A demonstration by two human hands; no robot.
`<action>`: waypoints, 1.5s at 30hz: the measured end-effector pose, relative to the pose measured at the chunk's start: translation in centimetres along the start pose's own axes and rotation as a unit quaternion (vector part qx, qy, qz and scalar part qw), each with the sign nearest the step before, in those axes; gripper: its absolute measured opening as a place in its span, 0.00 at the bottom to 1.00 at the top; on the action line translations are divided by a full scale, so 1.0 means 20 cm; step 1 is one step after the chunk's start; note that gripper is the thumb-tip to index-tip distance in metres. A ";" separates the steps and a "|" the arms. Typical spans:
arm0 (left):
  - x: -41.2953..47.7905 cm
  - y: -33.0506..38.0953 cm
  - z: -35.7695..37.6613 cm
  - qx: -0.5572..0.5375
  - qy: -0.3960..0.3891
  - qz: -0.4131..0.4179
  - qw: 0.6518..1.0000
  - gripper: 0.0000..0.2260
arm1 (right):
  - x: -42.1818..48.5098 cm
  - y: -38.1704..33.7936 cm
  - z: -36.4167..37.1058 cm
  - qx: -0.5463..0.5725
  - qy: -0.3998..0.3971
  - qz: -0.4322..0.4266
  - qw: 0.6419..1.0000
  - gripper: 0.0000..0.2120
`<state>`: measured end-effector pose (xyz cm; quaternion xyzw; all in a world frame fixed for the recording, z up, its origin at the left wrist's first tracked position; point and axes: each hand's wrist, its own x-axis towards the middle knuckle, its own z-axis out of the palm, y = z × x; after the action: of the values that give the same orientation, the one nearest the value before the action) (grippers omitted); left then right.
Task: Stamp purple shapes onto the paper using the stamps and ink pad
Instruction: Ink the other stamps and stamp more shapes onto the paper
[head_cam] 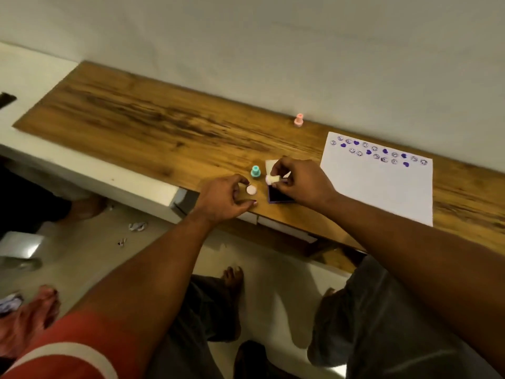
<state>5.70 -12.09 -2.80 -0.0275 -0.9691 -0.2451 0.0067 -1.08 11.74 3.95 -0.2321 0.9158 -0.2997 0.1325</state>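
**Stamp held over the ink pad: smudging risks**

The right hand (300, 184) is pinching a pale stamp (272, 179) above the ink pad (278, 196); the left hand (222, 198) is gripping a pink cap (251, 190). Uneven inking or a tilted stamp may be risking smears on the paper (382, 187), lying to the right.

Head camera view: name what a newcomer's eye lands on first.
The white paper at the right of the wooden table, its top edge dotted with purple hearts and smiley faces. Then the two hands at centre: the right hand pinching a pale stamp above the dark ink pad, with a teal stamp beside.
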 end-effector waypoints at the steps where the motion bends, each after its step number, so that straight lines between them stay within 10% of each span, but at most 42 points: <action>1: 0.00 -0.02 0.01 -0.009 -0.002 -0.005 1.000 0.26 | 0.02 -0.03 0.03 -0.007 -0.003 -0.008 1.000 0.11; 17: 0.07 -0.08 0.07 -0.033 0.031 0.015 0.999 0.22 | 0.17 -0.15 0.20 -0.257 -0.054 -0.102 0.959 0.14; 27: 0.09 -0.09 0.06 -0.006 0.002 0.026 1.000 0.25 | 0.21 -0.25 0.18 -0.433 -0.125 -0.235 0.861 0.13; 40: 0.06 -0.11 0.06 -0.021 0.010 0.011 1.000 0.18 | 0.20 -0.12 -0.02 -0.312 0.031 -0.213 0.925 0.13; 45: 0.06 -0.12 0.06 -0.080 0.032 0.002 0.996 0.09 | 0.47 0.08 -0.23 -0.326 0.102 -0.014 0.940 0.15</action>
<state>4.35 -13.57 -4.98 -0.0222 -0.9454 -0.3231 0.0361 -11.42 10.32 5.69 -0.2434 0.9687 -0.0090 -0.0484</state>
